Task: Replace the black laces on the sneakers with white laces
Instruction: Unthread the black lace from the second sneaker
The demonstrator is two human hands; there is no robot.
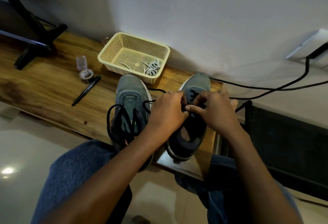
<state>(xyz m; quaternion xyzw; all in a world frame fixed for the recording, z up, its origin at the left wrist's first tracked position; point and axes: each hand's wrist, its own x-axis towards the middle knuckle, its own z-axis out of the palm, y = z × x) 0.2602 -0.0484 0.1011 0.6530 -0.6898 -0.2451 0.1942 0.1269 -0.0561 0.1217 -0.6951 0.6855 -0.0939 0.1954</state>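
Both the left hand and right hand are pinching the black lace on the right sneaker; white laces are waiting beyond them, unused.

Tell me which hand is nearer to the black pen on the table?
Left. The left hand works between the two sneakers, on the side toward the black pen; the right hand is beyond it, over the right sneaker.

Dim, warm light; floor glare lower left; wide-angle edge warping.
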